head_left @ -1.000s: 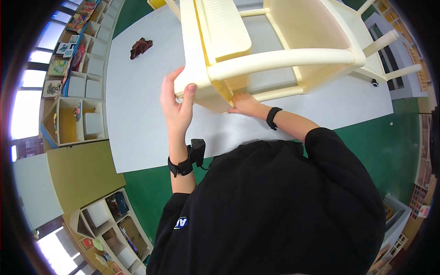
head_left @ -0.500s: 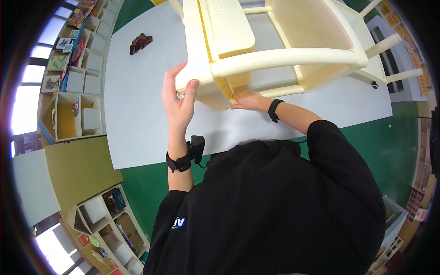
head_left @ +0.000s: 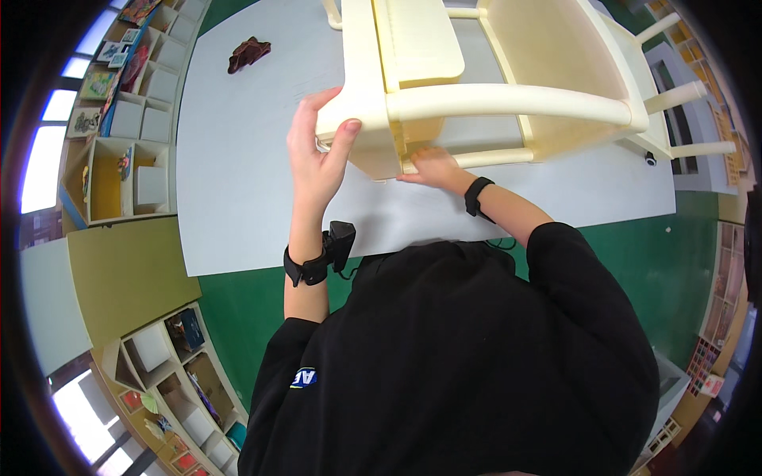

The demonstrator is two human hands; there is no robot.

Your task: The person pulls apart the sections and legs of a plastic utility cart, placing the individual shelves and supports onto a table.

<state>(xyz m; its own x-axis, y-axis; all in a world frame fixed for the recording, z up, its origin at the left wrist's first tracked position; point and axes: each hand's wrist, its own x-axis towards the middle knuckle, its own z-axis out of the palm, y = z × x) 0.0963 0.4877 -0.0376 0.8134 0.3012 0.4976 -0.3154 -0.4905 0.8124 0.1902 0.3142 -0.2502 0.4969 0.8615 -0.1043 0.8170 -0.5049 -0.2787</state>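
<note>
A cream plastic chair (head_left: 556,47) lies tipped on its side on the pale grey table (head_left: 238,159). My left hand (head_left: 317,151) is closed round the near left corner of its wide end panel, with the thumb on the near face and the fingers beyond the edge. Lower down and to the right, my right hand (head_left: 432,166) is closed on the chair's lower rail beside that panel. Its fingertips are partly hidden by the panel and rail. A rounded upper rail (head_left: 508,103) spans the frame above my right hand.
A crumpled dark red cloth (head_left: 249,55) lies at the table's far left. Legs (head_left: 679,95) stick out at the far right, near a small black caster (head_left: 651,159). Shelves (head_left: 151,151) line the left side; the floor (head_left: 683,246) is green.
The whole view has shifted a little, so table, cloth and chair sit slightly differently in it. Both hands keep their hold on the chair.
</note>
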